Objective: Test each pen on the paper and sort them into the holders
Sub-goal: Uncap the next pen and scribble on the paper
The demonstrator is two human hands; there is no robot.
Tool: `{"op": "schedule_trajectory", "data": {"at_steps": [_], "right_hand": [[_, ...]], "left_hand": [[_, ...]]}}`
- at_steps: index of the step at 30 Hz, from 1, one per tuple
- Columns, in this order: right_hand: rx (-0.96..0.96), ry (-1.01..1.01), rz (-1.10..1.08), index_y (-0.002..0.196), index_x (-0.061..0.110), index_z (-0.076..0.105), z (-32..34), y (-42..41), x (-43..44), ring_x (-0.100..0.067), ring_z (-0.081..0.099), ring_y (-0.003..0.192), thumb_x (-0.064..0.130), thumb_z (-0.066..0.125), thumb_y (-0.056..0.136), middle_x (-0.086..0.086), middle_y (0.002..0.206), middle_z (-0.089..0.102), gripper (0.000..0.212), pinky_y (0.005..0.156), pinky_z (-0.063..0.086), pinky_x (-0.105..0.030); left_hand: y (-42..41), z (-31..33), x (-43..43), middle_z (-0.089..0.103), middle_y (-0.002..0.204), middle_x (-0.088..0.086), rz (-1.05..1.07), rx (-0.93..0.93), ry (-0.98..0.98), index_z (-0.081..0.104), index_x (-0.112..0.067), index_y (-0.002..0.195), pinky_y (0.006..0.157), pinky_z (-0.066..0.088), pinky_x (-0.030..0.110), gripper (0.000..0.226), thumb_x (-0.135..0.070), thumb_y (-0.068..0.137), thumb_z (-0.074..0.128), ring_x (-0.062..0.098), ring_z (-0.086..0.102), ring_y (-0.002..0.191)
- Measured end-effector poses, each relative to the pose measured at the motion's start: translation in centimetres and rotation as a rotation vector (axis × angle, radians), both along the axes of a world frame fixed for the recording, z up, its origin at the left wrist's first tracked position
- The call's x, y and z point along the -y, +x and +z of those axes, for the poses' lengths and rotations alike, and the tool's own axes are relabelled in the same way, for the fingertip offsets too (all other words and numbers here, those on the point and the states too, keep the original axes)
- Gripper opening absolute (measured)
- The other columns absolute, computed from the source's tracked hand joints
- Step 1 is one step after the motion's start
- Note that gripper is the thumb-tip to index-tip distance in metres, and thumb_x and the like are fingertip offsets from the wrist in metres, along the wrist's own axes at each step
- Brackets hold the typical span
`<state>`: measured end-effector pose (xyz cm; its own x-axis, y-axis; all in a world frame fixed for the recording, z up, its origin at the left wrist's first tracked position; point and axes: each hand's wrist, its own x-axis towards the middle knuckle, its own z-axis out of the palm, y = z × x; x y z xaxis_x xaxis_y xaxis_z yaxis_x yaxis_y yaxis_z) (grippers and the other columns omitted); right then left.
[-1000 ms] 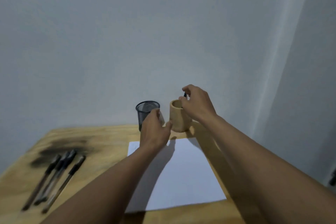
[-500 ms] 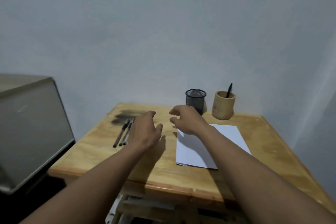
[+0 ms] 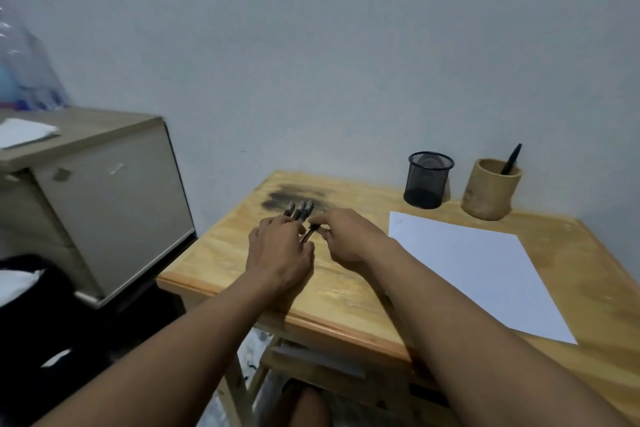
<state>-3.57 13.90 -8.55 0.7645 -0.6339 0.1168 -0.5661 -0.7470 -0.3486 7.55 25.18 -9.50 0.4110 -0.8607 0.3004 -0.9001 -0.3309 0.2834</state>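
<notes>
Several dark pens lie side by side on the wooden table, near a black stain. My left hand rests flat over their near ends, fingers straight. My right hand pinches one pen at the right of the group with thumb and forefinger. A white sheet of paper lies to the right. At the back stand a black mesh holder, which looks empty, and a wooden holder with one black pen in it.
A grey cabinet stands left of the table with a white cloth on top. Dark items lie on the floor at the lower left. The wall runs close behind the holders.
My right hand left a pen in the wooden holder, then both hands moved left to the pens. The view swung left too. My right hand now pinches a pen.
</notes>
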Motion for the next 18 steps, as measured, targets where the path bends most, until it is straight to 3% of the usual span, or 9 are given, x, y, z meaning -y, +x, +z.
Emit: {"op": "schedule_trajectory", "data": {"at_steps": [7,14,18], "right_hand": [[-0.005,-0.078,-0.025,0.126,0.02,0.065,-0.58,0.25,0.37,-0.028,0.06,0.107,0.015,0.051,0.101,-0.007,0.123,0.066,0.029,0.09,0.053,-0.045],[0.019,-0.098,-0.023,0.121,0.015,0.064,-0.83,-0.02,0.2,-0.029,0.058,0.105,0.017,0.051,0.103,-0.008,0.118,0.062,0.023,0.082,0.048,-0.039],[0.025,-0.132,-0.028,0.119,0.018,0.064,-0.74,-0.03,-0.32,-0.028,0.059,0.102,0.019,0.051,0.103,-0.006,0.114,0.063,0.022,0.083,0.052,-0.042]], "left_hand": [[0.03,-0.12,-0.32,0.065,0.12,0.0,0.024,0.042,-0.014,0.071,-0.028,0.115,0.103,0.034,0.045,0.031,-0.037,0.092,0.053,0.028,0.046,0.121],[-0.01,-0.03,-0.13,0.071,0.099,-0.004,0.013,0.131,-0.043,0.074,-0.029,0.104,0.101,0.028,0.044,0.023,-0.036,0.093,0.056,0.024,0.045,0.117],[0.06,0.27,0.01,0.071,0.096,-0.004,-0.017,0.13,-0.074,0.072,-0.028,0.105,0.096,0.029,0.041,0.021,-0.035,0.094,0.056,0.023,0.048,0.113]]}}
